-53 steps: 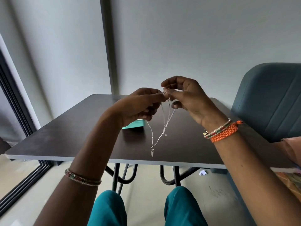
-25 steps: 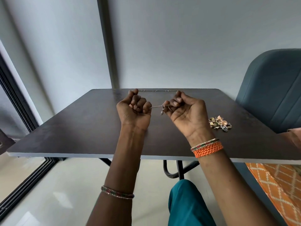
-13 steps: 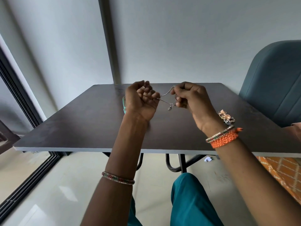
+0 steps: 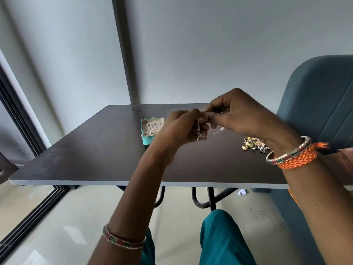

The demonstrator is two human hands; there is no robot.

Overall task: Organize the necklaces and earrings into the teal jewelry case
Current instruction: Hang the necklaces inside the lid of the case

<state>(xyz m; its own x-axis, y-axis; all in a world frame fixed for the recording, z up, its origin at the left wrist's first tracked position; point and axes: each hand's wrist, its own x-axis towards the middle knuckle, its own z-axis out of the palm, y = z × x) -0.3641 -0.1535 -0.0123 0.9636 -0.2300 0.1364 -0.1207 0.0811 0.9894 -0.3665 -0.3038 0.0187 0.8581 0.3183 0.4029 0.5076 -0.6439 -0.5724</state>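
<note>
Above the middle of the dark table [image 4: 91,155], both hands work a thin silver necklace [image 4: 214,133]. My left hand [image 4: 181,130] pinches one end of the chain, which hangs in a short loop by its fingers. My right hand [image 4: 235,113] pinches the chain's other part, fingertips almost touching the left hand's. The teal jewelry case [image 4: 150,130] stands open on the table just left of my left hand, with several earrings on its pale lining. A heap of gold and dark earrings [image 4: 252,145] lies on the table under my right wrist.
A blue upholstered chair [image 4: 317,111] stands at the table's right side. A grey wall with a dark vertical strip [image 4: 122,54] rises behind the table. A dark window frame [image 4: 21,115] runs along the left. My teal-clad knees [image 4: 219,238] are below the front edge.
My hands have come closer together and turned fingers-down, gathering the chain between them. The view has shifted, so the open teal case now shows left of my left hand.
</note>
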